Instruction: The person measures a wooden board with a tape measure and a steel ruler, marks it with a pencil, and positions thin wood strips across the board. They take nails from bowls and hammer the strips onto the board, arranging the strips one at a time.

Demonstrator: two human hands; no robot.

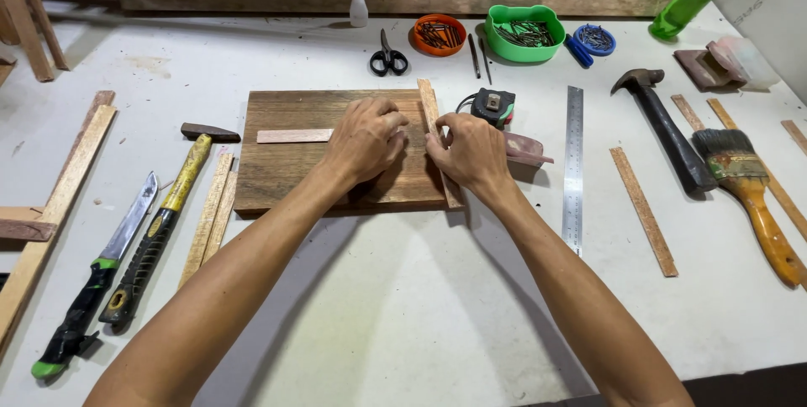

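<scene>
Wood strip (pixel 437 134) is pinched by both hands, left (pixel 363 140) and right (pixel 472 153), being aligned along the board (pixel 286 163) edge; next calls for steady fixing.

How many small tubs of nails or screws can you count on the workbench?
3, in a row at the back: an orange round tub, a green tub right of it, and a small blue round tub furthest right. None seem hidden.

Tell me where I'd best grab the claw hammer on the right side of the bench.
Probably the dark handle, near its lower end. The hammer lies flat with its head pointing away from you and the handle running toward you, clear of the steel ruler and paintbrush, so your right hand can come from above.
</scene>
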